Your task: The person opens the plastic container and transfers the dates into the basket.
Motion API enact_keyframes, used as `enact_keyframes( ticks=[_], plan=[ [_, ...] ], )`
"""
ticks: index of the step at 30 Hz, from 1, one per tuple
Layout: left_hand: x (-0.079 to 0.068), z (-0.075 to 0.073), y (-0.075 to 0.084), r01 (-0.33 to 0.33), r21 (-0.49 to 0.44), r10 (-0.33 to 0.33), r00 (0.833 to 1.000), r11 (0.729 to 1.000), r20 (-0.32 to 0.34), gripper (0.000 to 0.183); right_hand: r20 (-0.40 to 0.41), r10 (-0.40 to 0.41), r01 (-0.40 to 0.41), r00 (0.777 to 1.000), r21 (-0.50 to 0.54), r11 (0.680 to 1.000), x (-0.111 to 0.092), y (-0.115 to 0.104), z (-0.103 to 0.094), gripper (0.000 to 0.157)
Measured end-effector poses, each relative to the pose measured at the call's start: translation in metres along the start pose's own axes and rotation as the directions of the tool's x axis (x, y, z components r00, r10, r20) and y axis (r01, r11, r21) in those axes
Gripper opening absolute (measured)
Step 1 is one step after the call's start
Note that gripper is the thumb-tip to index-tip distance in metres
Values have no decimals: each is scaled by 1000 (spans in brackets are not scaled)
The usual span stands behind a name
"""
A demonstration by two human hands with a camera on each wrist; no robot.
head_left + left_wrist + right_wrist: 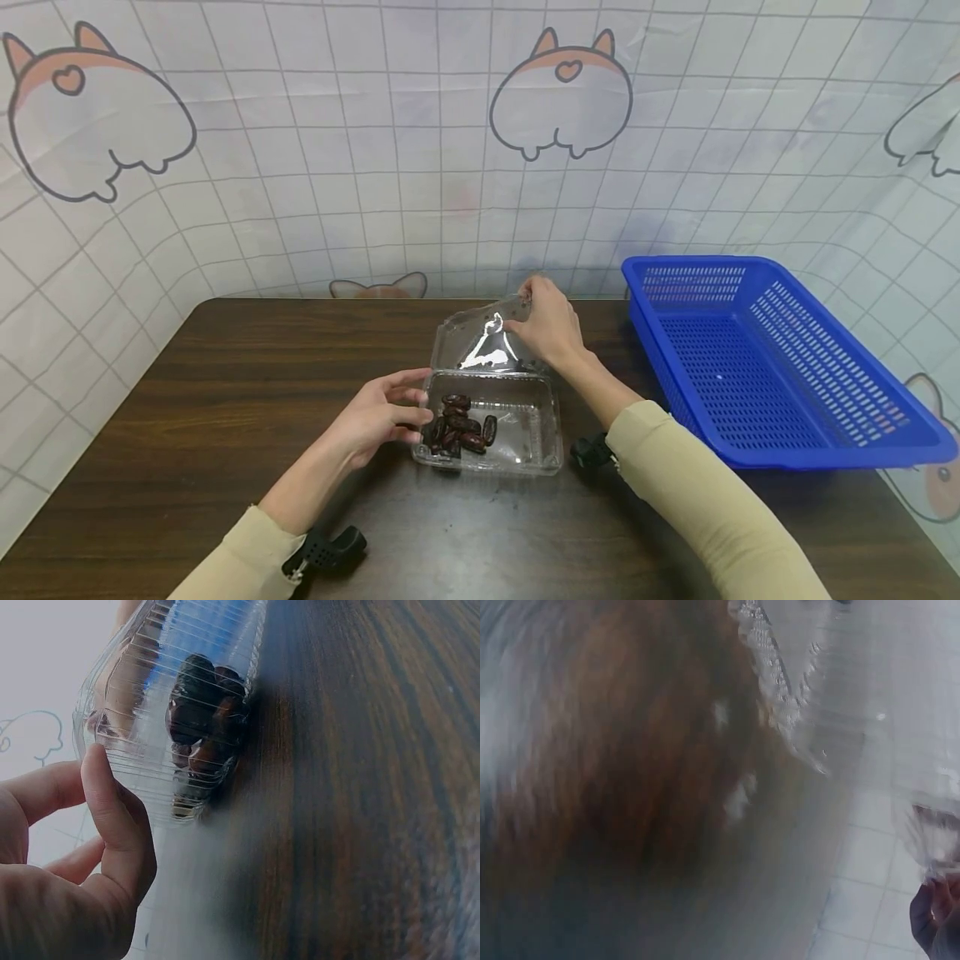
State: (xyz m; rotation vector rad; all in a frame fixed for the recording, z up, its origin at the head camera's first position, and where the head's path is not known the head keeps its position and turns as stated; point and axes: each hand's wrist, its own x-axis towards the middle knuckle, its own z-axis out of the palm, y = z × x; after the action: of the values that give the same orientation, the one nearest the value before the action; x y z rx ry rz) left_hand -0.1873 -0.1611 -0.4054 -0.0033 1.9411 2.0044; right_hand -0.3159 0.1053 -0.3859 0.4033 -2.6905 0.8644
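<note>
A clear plastic clamshell box [525, 467] sits on the table, its hinged lid [472, 342] raised at the back. Dark brown dates [461, 425] lie in the left half of the base. My left hand [375, 417] holds the base's left rim near the hinge, and in the left wrist view the fingers [97, 761] meet that rim. At the lid's upper right, my right hand [551, 321] pinches the edge between thumb and fingers. Through the ribbed side wall, the left wrist view shows the dates heaped together. The right wrist view is badly blurred.
A blue perforated plastic basket [675, 400] stands to the right of the box, close to the right forearm. Dark wood-grain table [187, 442] extends to the left. Behind it hangs a white gridded sheet [337, 183] with cartoon animal prints.
</note>
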Motion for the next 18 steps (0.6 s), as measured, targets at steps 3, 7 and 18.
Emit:
enact_keyframes(
  ticks=[3, 7, 18],
  plan=[
    [-1, 1, 0, 1, 6, -1, 1000, 1000, -1, 67, 10, 11, -11, 1000, -25, 1000, -2, -1, 5, 54],
    [-2, 2, 0, 9, 9, -9, 1000, 1000, -5, 65, 35, 18, -15, 999, -78, 997, -6, -2, 10, 57],
    [-3, 2, 0, 9, 5, -9, 1000, 1000, -25, 61, 115, 135, -125, 984, -89, 988, -8, 1, 10, 67]
  ],
)
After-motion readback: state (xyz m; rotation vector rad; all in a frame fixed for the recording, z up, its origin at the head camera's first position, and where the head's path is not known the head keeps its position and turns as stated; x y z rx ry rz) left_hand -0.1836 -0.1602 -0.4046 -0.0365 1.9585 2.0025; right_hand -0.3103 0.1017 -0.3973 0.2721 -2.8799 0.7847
